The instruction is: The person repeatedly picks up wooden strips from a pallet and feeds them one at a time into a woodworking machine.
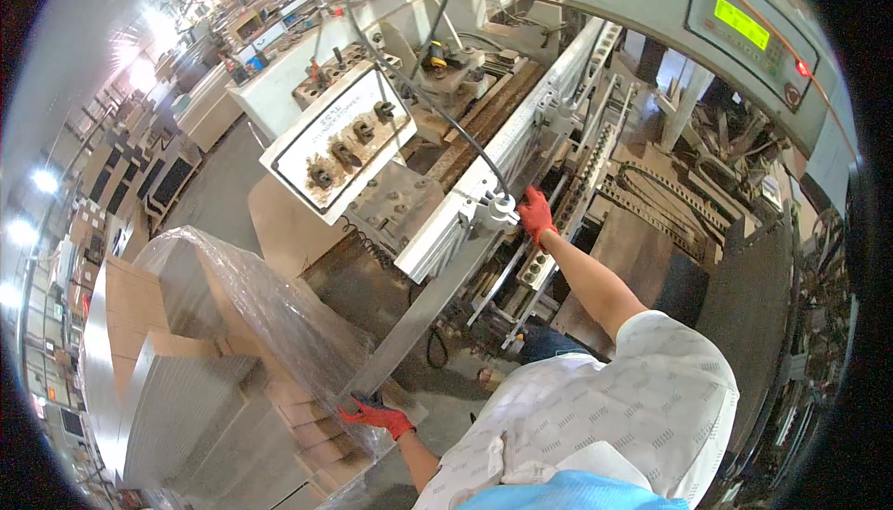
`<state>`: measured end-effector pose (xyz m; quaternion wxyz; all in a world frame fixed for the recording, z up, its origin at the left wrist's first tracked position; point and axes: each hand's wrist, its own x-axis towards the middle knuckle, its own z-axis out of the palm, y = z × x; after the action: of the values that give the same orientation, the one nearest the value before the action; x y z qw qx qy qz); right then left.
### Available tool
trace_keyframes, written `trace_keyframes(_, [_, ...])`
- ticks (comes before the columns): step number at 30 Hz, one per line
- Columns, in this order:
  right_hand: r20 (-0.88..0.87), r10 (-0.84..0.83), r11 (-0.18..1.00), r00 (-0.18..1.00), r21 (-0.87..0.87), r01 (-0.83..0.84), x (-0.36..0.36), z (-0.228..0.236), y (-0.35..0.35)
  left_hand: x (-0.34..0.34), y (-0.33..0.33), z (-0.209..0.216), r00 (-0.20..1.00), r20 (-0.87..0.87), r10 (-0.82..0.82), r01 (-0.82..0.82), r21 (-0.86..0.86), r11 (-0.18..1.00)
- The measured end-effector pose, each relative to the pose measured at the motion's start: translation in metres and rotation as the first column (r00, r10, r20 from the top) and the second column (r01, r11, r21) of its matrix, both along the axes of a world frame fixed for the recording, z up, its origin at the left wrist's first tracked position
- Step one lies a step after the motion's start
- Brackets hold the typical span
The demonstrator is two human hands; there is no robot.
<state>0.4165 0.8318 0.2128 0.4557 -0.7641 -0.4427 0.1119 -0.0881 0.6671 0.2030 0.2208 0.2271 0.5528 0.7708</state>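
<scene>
A long, flat grey board (423, 315) slants from the stack at lower left up to the machine's white metal rail (451, 222). At its near end is my left hand (381, 415), in a red glove with a dark palm, its fingers closed on the board's end. My right hand (537, 217), also red-gloved, reaches into the machine beside the white round clamp (498, 211). Its fingers are bent together at the board's right side; what lies under them is partly hidden. A perforated metal bar (535, 268) runs just below the right hand.
Stacked brown boards (200, 398) in clear plastic wrap (260, 278) stand at left. A white panel with knobs (344, 143) and a hanging black cable (437, 105) are ahead. A lit control screen (741, 24) is at upper right; a drive chain (665, 198) lies right.
</scene>
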Motion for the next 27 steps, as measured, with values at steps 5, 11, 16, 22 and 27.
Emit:
trace_keyframes(5, [-0.005, 0.009, 1.000, 1.000, 0.021, -0.009, 0.015, -0.027, 0.011, -0.017, -0.002, -0.025, 0.927, -0.327, 0.183, -0.244, -0.156, 0.957])
trace_keyframes(11, [-0.025, 0.197, 0.978, 0.980, 0.079, -0.195, 0.019, -0.001, -0.007, -0.053, -0.010, -0.036, 0.932, -0.357, 0.065, -0.139, -0.186, 0.973])
trace_keyframes(16, [0.406, 0.216, 0.951, 0.888, 0.117, -0.285, 0.043, 0.048, -0.053, 0.020, -0.004, -0.006, 0.986, 0.166, 0.033, -0.023, -0.064, 0.998])
trace_keyframes(22, [0.241, 0.286, 0.939, 0.927, 0.122, -0.321, 0.056, 0.019, -0.067, 0.057, 0.010, -0.040, 0.827, -0.163, -0.538, 0.437, -0.416, 0.797])
trace_keyframes(27, [0.099, 0.237, 0.950, 0.966, 0.187, -0.252, 0.036, 0.039, -0.070, 0.107, 0.033, -0.065, 0.847, 0.293, -0.443, 0.488, -0.100, 0.867])
